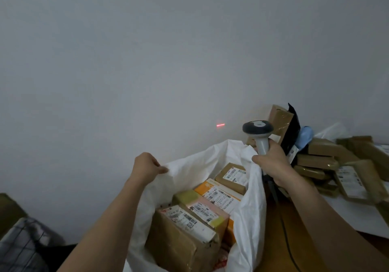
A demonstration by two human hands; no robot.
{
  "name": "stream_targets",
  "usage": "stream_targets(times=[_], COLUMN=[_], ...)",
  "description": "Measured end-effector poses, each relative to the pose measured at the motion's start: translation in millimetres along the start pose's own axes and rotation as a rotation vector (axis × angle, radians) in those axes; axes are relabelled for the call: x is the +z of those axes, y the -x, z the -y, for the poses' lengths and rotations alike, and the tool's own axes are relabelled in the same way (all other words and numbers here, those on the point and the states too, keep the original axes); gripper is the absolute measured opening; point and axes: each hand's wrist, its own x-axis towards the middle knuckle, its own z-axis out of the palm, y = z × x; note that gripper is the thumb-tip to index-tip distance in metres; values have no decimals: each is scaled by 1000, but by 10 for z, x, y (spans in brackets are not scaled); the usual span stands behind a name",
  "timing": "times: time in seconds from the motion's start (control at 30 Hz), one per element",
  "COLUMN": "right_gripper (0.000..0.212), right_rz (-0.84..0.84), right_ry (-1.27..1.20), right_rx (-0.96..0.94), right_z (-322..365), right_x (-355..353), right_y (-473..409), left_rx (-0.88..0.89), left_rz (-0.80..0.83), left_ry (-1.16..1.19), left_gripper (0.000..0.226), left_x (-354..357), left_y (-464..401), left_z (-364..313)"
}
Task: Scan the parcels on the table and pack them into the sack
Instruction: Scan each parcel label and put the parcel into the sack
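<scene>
A white sack (248, 215) stands open below me, holding several labelled parcels. A large brown box (181, 244) lies nearest, an orange parcel (212, 189) behind it and a small brown box (231, 176) at the back. My left hand (147, 165) pinches the sack's left rim and holds it up. My right hand (271, 160) grips the handle of a grey barcode scanner (260, 134), at the sack's right rim. Whether it holds the rim too, I cannot tell. The scanner points at the wall, where its red line (220, 125) shows.
A heap of brown parcels (317, 160) lies on the table (353, 215) to the right, with a black bag (291, 130) and a blue item (304, 136) leaning among them. The scanner's cable (288, 248) runs down on the wood beside the sack. Dark checked fabric (23, 244) sits at lower left.
</scene>
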Motion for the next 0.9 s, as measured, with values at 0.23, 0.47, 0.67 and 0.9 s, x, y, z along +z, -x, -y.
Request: stream_targets(times=[0.23, 0.47, 0.67, 0.9], right_gripper=[55, 44, 64, 57], right_rz=[34, 44, -131, -281], right_ry=[-20, -181, -95, -167], right_rx=[-5, 12, -105, -464], right_z=[-34, -167, 21, 1070], right_x=[62, 108, 47, -207], right_y=[21, 84, 133, 139], left_rx=[197, 325, 293, 101], left_rz=[-74, -135, -351, -759], left_ry=[198, 384, 669, 741], left_gripper=[21, 18, 32, 16], left_x=[187, 269, 21, -719], left_y=[38, 283, 450, 363], left_z=[84, -63, -208, -375])
